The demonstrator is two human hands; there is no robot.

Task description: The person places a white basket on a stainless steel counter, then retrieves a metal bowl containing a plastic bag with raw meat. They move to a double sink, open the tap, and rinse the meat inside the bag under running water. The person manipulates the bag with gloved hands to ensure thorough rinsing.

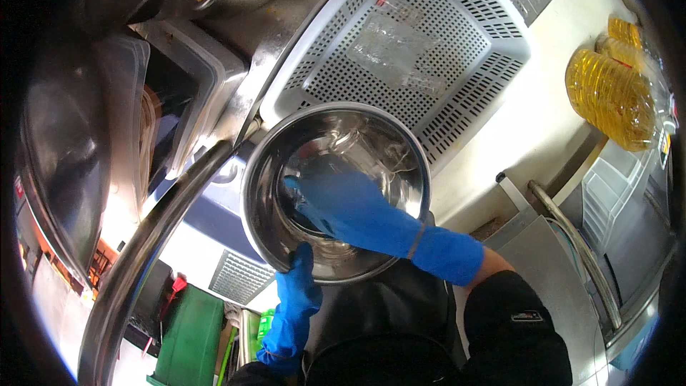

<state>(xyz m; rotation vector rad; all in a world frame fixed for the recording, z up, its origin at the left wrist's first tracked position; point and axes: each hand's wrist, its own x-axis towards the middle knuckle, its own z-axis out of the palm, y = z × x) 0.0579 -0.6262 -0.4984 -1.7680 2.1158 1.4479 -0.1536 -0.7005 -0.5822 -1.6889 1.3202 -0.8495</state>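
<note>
A deep, round stainless-steel bowl (263, 193) is tilted in front of my body, its shiny inside facing me. My left hand (297, 289), in a blue rubber glove, grips the rim at the lower left, thumb over the edge. Reaching down into the bowl is my right hand (343, 203), gloved the same way and motion-blurred. Its fingertips are near the inner left wall, and whether they hold anything is hidden. Beyond the bowl, a white perforated plastic basket (471, 112) has crumpled clear plastic film (394, 48) lying in it.
Bottles of yellow oil (608, 96) stand at the right. A clear plastic container (613, 187) is below them. A thick metal rail (155, 246) curves along the left, near clear-walled bins (203, 75). On the floor at lower left are a green bin (187, 332) and a drain grate (241, 277).
</note>
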